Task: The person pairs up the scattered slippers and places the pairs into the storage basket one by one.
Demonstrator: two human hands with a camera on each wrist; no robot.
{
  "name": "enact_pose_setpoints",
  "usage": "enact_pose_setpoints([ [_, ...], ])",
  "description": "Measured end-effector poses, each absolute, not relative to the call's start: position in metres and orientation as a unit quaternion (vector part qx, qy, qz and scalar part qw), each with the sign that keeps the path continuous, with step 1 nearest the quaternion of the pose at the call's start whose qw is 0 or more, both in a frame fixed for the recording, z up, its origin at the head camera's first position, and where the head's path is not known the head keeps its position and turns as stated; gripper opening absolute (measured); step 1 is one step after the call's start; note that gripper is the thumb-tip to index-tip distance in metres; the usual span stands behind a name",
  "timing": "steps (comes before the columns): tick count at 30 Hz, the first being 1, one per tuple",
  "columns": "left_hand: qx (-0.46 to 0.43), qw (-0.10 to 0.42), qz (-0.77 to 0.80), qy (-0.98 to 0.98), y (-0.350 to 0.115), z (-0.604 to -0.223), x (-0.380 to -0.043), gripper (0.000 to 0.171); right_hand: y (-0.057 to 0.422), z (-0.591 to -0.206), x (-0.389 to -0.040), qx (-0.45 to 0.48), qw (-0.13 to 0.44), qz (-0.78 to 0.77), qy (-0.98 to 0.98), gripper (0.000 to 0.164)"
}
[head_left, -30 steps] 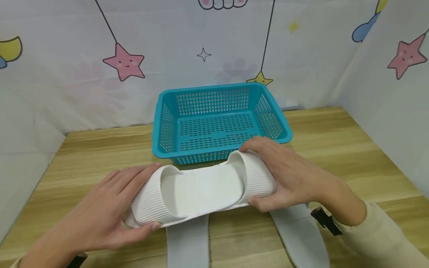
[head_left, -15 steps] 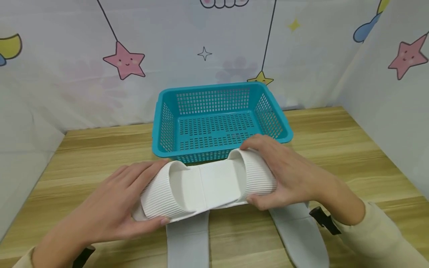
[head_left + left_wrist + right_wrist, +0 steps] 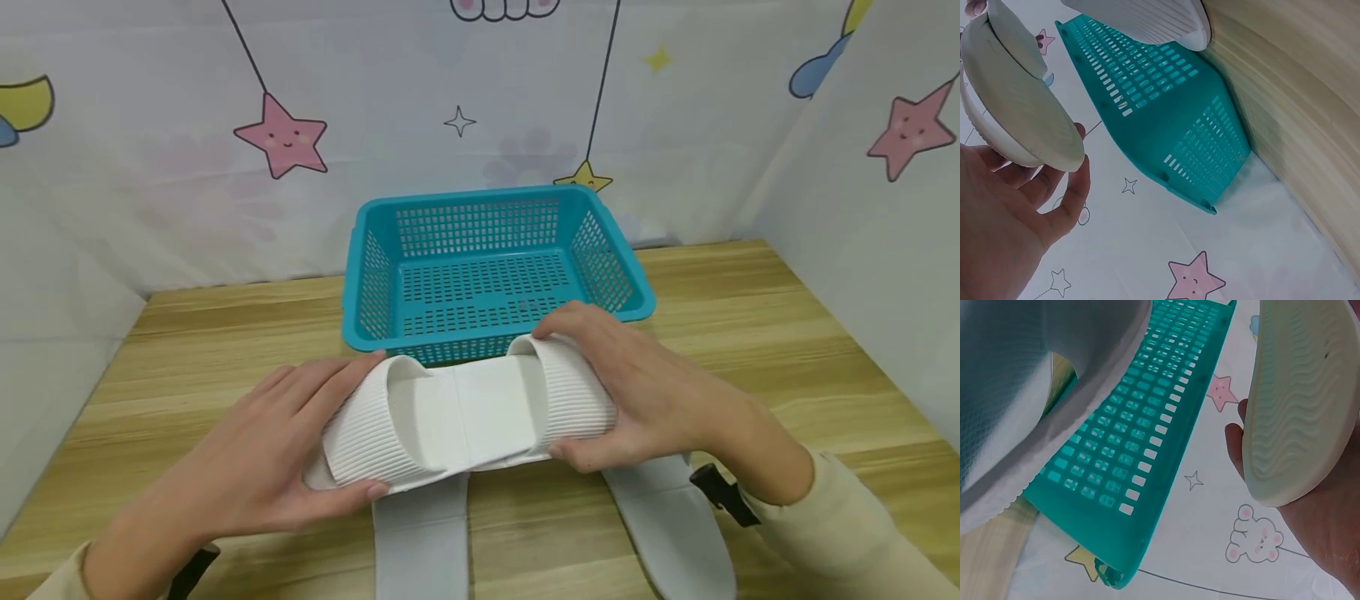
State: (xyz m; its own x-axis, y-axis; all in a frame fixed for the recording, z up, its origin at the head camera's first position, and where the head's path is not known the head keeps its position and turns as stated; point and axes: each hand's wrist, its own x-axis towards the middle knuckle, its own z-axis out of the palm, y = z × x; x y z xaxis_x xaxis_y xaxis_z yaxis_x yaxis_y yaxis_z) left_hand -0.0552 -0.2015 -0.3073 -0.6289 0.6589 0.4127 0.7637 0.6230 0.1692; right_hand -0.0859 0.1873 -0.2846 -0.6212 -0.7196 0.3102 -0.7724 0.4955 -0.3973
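Head view: left hand (image 3: 270,446) curled around left white slipper (image 3: 367,433), right hand (image 3: 637,392) around right white slipper (image 3: 573,392). Slippers lie end to end between hands, long axis left-right, right end farther out. Teal basket (image 3: 450,338) just beyond, right hand nearer. Grey soles (image 3: 678,525) below, on table (image 3: 810,358).

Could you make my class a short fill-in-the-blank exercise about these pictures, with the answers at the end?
1. The left hand and right hand together grip ____ slippers.
2. In the head view, the colour of these slippers is ____.
3. The table under the basket looks made of ____.
4. The smiling pink shapes on the backdrop are ____.

Missing words: two; white; wood; stars.
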Motion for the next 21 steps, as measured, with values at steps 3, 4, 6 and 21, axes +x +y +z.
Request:
enact_pose_setpoints([
  [3, -0.398, 0.152, -0.170, -0.889, -0.199, -0.308, -0.056, 0.104, 0.186, -0.285, -0.086, 0.436, 0.041, 0.263, -0.859, 0.090],
  [4, -0.397, 0.148, -0.171, -0.890, -0.198, -0.309, -0.057, 0.104, 0.185, -0.286, -0.087, 0.437, 0.037, 0.265, -0.859, 0.090],
  [6, -0.395, 0.143, -0.172, -0.891, -0.196, -0.310, -0.058, 0.105, 0.185, -0.287, -0.087, 0.436, 0.033, 0.267, -0.859, 0.091],
  [21, -0.400, 0.129, -0.195, -0.886, -0.180, -0.309, -0.063, 0.104, 0.180, -0.289, -0.085, 0.426, 0.024, 0.266, -0.865, 0.095],
])
